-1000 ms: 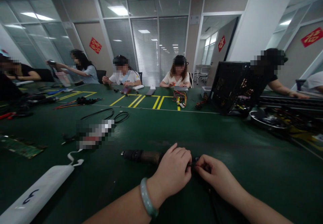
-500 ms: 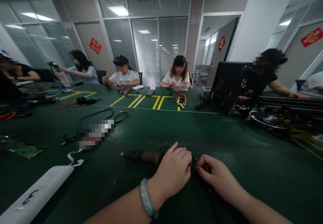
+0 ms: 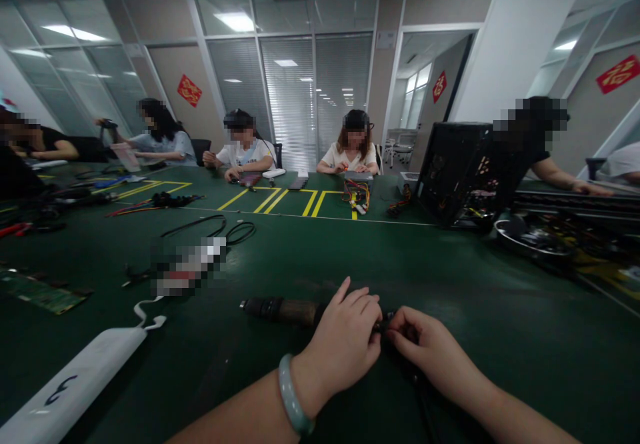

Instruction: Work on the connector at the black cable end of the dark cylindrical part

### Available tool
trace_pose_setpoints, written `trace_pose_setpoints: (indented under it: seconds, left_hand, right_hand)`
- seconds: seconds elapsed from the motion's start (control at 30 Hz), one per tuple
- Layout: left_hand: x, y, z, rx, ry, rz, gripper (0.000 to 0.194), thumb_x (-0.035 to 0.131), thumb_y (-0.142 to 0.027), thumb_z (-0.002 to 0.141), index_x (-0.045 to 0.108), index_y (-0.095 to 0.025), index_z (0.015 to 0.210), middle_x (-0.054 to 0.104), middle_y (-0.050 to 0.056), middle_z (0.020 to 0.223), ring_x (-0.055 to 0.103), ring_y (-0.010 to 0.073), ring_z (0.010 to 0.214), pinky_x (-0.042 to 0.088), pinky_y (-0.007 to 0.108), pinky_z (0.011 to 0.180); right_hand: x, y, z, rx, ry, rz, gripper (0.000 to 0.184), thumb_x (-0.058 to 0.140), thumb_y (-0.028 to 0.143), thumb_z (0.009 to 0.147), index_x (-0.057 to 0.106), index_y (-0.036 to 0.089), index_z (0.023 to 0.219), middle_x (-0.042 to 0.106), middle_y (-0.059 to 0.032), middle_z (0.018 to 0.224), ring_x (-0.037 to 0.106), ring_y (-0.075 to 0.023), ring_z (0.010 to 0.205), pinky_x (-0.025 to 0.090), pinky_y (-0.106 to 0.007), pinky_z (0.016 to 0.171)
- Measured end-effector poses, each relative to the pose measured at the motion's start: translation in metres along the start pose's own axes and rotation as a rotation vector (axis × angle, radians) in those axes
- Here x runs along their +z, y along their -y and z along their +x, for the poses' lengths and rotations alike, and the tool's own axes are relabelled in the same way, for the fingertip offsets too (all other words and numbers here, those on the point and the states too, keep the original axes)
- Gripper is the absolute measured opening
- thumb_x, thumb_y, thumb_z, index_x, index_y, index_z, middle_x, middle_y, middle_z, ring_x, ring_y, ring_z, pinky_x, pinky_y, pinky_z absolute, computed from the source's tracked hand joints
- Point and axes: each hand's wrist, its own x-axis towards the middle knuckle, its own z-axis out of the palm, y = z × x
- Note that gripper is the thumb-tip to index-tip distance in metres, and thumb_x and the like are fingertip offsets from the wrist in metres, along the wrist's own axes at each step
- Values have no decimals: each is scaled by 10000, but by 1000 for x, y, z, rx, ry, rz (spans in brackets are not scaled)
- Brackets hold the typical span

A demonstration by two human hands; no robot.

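Left hand: my left hand (image 3: 345,344) wraps over the near end of a dark tool (image 3: 283,310) lying on the green table (image 3: 310,251).
Right hand: my right hand (image 3: 425,347) pinches a small dark part (image 3: 384,326) at that same end, fingertips meeting my left.
Tool: its barrel sticks out leftward past my knuckles.
Left of me: a white bar (image 3: 75,384), then a circuit board (image 3: 43,292).
Farther: black cables (image 3: 225,229), an open computer case (image 3: 463,174).
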Motion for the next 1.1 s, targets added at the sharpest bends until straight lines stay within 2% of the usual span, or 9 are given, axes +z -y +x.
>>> trace_pose_setpoints:
  seconds: [0.2,0.43,0.63,0.93,1.1]
  left_hand:
    - [2,2,1,3,-12,-8,80,570,-160,829,574,-196,900,617,52,1219,473,223,1256,146,487,1168]
    - [4,2,0,5,3,-14,115,555,-132,825,574,-205,912,613,25,1234,457,193,1269,115,452,1181]
    - [2,1,0,-23,-11,-14,111,621,-212,805,571,-204,903,613,35,1225,455,211,1265,89,456,1182]
    - [4,3,0,-9,-9,-11,112,557,-134,814,572,-205,900,612,30,1230,446,201,1278,102,459,1180]
    - [2,1,0,-25,-5,30,161,597,-179,777,567,-199,934,589,54,1259,426,235,1295,88,482,1179]
  right_hand:
    - [1,-2,0,-20,-5,7,96,567,210,855,558,188,762,559,36,699,507,-127,641,389,-211,583]
    - [2,-4,1,-16,-2,7,90,565,204,858,555,192,770,572,37,710,521,-127,648,392,-212,590]
    - [2,-4,1,-14,-2,-6,84,565,210,859,568,195,777,584,33,722,536,-131,660,397,-213,594]
    - [1,-2,0,-7,5,4,81,565,210,859,567,195,780,578,34,718,530,-128,653,395,-211,590]
    - [2,-5,1,-10,-3,15,90,566,215,857,562,192,770,563,34,707,518,-131,651,390,-213,580]
